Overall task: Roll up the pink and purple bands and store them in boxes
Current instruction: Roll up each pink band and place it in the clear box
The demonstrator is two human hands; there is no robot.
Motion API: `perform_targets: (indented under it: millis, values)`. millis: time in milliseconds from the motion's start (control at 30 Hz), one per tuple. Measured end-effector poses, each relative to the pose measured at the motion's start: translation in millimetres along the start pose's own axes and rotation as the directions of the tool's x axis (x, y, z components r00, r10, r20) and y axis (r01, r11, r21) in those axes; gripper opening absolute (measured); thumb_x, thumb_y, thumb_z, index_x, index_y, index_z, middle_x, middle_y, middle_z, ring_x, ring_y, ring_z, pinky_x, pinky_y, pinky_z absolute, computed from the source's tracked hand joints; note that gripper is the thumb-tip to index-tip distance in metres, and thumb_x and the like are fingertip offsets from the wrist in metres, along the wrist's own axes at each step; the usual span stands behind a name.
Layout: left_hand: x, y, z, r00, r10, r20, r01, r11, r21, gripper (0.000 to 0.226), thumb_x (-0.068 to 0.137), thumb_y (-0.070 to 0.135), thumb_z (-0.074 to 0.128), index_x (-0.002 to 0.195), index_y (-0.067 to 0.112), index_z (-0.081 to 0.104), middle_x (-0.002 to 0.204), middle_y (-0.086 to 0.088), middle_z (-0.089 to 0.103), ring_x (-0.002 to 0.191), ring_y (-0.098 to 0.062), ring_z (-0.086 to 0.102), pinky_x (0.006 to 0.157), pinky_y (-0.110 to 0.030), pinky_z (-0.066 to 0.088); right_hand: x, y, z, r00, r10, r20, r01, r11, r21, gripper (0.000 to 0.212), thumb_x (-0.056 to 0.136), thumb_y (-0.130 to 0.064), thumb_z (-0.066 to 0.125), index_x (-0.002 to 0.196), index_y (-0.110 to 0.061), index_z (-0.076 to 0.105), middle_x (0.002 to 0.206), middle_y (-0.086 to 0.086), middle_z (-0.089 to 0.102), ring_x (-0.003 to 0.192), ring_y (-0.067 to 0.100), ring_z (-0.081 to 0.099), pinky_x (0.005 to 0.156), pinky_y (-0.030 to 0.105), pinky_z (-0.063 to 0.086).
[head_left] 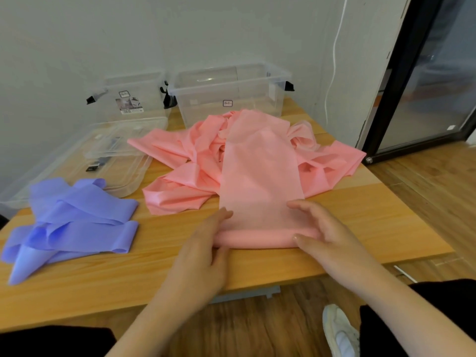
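Note:
A long pink band (260, 173) runs from a crumpled pink heap toward me, and its near end is wound into a small roll (257, 238) on the wooden table (103, 274). My left hand (206, 248) grips the roll's left end. My right hand (322, 233) grips its right end, fingers over the top and thumb at the front. A purple band (77, 222) lies loosely folded at the left. Two clear boxes (226, 96) (131, 96) stand open at the back against the wall.
A clear lid (113, 161) with small dark items lies flat behind the purple band. The table's near edge runs just below my hands. A black-framed glass door (422, 81) stands at the right, and a white shoe (340, 331) shows on the wooden floor.

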State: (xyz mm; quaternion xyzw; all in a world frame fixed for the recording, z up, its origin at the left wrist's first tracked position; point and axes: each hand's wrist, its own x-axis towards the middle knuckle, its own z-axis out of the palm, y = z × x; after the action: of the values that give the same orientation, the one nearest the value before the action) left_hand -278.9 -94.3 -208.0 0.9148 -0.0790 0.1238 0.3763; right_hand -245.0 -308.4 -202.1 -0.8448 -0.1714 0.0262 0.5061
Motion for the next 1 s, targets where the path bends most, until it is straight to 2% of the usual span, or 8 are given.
perform_targets:
  millis: [167, 400, 567, 633, 700, 800, 900, 1000]
  values:
    - [6, -8, -8, 0.998, 0.071, 0.004, -0.071, 0.994, 0.083, 0.028, 0.078, 0.004, 0.067, 0.092, 0.029, 0.065, 0.093, 0.022, 0.06, 0.094, 0.013, 0.05, 0.077, 0.001, 0.033, 2, 2, -13, 0.995, -0.097, 0.038, 0.104, 0.949, -0.299, 0.032, 0.084, -0.011, 0.062, 0.087, -0.042, 0.053, 0.095, -0.026, 0.053, 0.095, -0.013, 0.046, 0.075, 0.0, 0.031]
    - [7, -5, -4, 0.99, 0.042, -0.135, -0.03, 0.995, 0.091, 0.03, 0.082, 0.004, 0.062, 0.104, 0.024, 0.061, 0.078, 0.021, 0.055, 0.076, 0.013, 0.051, 0.065, 0.0, 0.035, 1, 6, -4, 0.972, -0.135, -0.191, 0.06, 0.934, -0.352, 0.018, 0.087, -0.023, 0.059, 0.08, -0.036, 0.051, 0.081, -0.019, 0.057, 0.078, -0.008, 0.051, 0.066, 0.008, 0.038]
    - [4, -9, -2, 0.989, 0.115, -0.089, -0.099, 0.982, 0.163, 0.027, 0.08, 0.037, 0.048, 0.092, 0.022, 0.068, 0.094, 0.015, 0.055, 0.082, 0.002, 0.052, 0.072, -0.007, 0.04, 3, 5, -5, 0.966, -0.205, -0.155, 0.101, 0.856, -0.507, 0.014, 0.079, -0.023, 0.066, 0.075, -0.028, 0.053, 0.078, -0.016, 0.045, 0.077, 0.001, 0.045, 0.065, 0.016, 0.036]
    - [4, -9, -5, 0.995, 0.1, -0.017, -0.096, 0.986, 0.135, 0.033, 0.078, 0.044, 0.051, 0.096, 0.024, 0.069, 0.097, 0.017, 0.058, 0.088, 0.003, 0.053, 0.078, -0.006, 0.039, 4, 5, -9, 0.972, -0.186, -0.146, 0.101, 0.886, -0.453, 0.017, 0.081, -0.02, 0.066, 0.077, -0.033, 0.056, 0.08, -0.018, 0.051, 0.082, -0.001, 0.047, 0.071, 0.011, 0.036]
    - [3, -8, -5, 0.996, 0.083, 0.044, -0.088, 0.986, 0.14, 0.036, 0.078, 0.04, 0.064, 0.11, 0.025, 0.065, 0.109, 0.016, 0.06, 0.099, 0.006, 0.051, 0.088, -0.004, 0.035, 2, 0, -6, 0.975, -0.11, -0.195, 0.067, 0.974, -0.215, 0.021, 0.087, -0.022, 0.059, 0.093, -0.041, 0.054, 0.099, -0.024, 0.054, 0.095, -0.008, 0.049, 0.076, 0.005, 0.035]
    - [0, -1, 4, 0.992, 0.095, 0.081, -0.107, 0.98, 0.166, 0.05, 0.087, 0.026, 0.06, 0.134, 0.027, 0.042, 0.127, 0.02, 0.04, 0.117, 0.008, 0.034, 0.093, 0.006, 0.014, -3, -4, 6, 0.99, 0.054, -0.134, -0.04, 0.994, 0.102, 0.028, 0.093, -0.025, 0.046, 0.111, -0.046, 0.044, 0.119, -0.03, 0.045, 0.108, -0.017, 0.04, 0.082, 0.003, 0.033]
    - [-1, 5, 11, 0.993, 0.083, 0.083, -0.095, 0.983, 0.154, 0.048, 0.091, 0.012, 0.049, 0.135, 0.027, 0.037, 0.132, 0.016, 0.036, 0.128, 0.002, 0.031, 0.094, 0.005, 0.012, -4, 0, 6, 0.999, 0.038, -0.031, -0.036, 0.999, 0.041, 0.043, 0.09, -0.007, 0.048, 0.105, -0.047, 0.044, 0.119, -0.033, 0.04, 0.11, -0.02, 0.035, 0.08, -0.001, 0.032]
    - [3, 1, 7, 0.999, 0.043, -0.018, -0.042, 0.995, 0.091, 0.035, 0.083, 0.002, 0.059, 0.107, 0.027, 0.055, 0.107, 0.015, 0.057, 0.101, 0.002, 0.053, 0.082, 0.003, 0.028, 1, 3, -8, 0.999, 0.033, -0.025, -0.035, 0.995, -0.096, 0.046, 0.082, -0.001, 0.056, 0.096, -0.044, 0.05, 0.11, -0.026, 0.051, 0.104, -0.012, 0.047, 0.076, 0.002, 0.036]
